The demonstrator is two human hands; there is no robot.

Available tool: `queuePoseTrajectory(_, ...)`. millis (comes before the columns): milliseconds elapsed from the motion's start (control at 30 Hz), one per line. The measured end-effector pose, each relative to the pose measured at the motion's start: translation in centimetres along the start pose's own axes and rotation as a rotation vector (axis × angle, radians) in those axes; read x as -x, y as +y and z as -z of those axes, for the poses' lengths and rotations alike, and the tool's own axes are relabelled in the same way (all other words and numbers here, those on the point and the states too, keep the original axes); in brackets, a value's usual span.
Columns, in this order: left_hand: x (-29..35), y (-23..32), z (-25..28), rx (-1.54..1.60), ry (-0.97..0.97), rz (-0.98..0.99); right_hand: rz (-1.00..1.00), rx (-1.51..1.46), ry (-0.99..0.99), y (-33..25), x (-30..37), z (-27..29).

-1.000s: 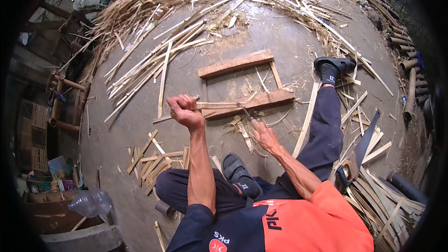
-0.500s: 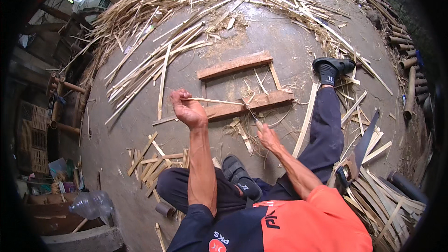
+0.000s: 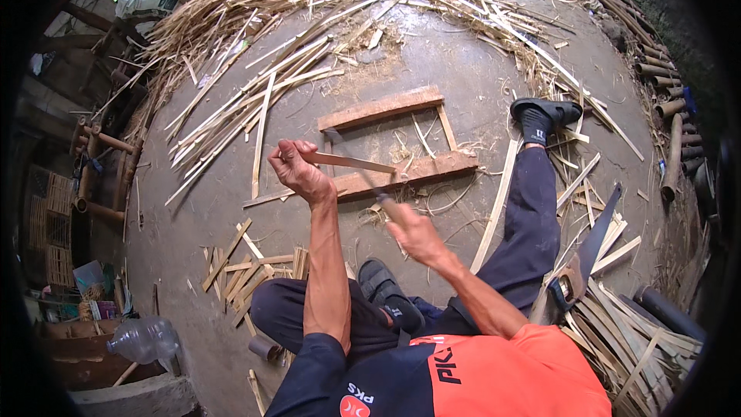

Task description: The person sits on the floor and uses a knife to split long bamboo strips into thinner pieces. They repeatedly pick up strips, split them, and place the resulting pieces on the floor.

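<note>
The knife (image 3: 385,205) shifted leftward in clenched right fingers (image 3: 405,232), strip (image 3: 352,162) jutting rightward from pinching left fingers (image 3: 289,156).

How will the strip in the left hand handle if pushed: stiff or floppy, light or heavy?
The strip is probably light, being thin and narrow. Likely fairly stiff lengthwise, since it looks straight, though it may flex across its thin side. The left hand grips only one end, so pushing the far end could swing it.
</note>
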State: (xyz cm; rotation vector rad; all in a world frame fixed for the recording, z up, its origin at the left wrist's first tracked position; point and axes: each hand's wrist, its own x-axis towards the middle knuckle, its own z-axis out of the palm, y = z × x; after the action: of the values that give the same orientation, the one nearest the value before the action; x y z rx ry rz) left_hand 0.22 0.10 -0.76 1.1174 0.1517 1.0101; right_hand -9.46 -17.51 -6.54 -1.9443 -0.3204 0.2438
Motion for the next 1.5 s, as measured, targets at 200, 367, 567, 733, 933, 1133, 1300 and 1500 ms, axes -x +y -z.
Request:
queuePoseTrajectory(200, 0.0, -0.6, 0.6, -0.037, 0.087, -0.039, -0.239, 0.191, -0.055, 6.2, -1.8, 0.0)
queuePoseTrajectory(367, 0.2, -1.0, 2.1, -0.118, 0.154, -0.049, 0.000, 0.216, 0.014, 5.6, 0.3, -2.2)
queuePoseTrajectory(567, -0.3, 0.6, 2.2, -0.102, 0.159, 0.065, -0.262, 0.348, -0.060, 10.0, -0.3, 0.2)
queuePoseTrajectory(733, -0.3, 1.1, 2.2, -0.020, 0.031, 0.116, -0.330, 0.336, -0.048, 13.6, 1.1, 1.0)
queuePoseTrajectory(933, 0.2, 0.4, 5.2, -0.738, -0.071, -0.117, 0.087, 0.035, 0.050, 4.4, 1.5, -0.6)
queuePoseTrajectory(1133, 0.5, 0.7, 4.1, -0.827, -0.085, -0.049, -0.111, 0.134, -0.059, 6.7, 0.5, -2.5)
queuePoseTrajectory(1300, 0.5, 0.8, 5.1, -0.890, -0.089, -0.069, 0.003, 0.252, -0.051, 5.7, 1.5, -2.0)
queuePoseTrajectory(1500, 0.4, 0.6, 4.4, -0.779, -0.071, -0.025, -0.285, 0.321, 0.000, 13.0, 0.8, -0.9)
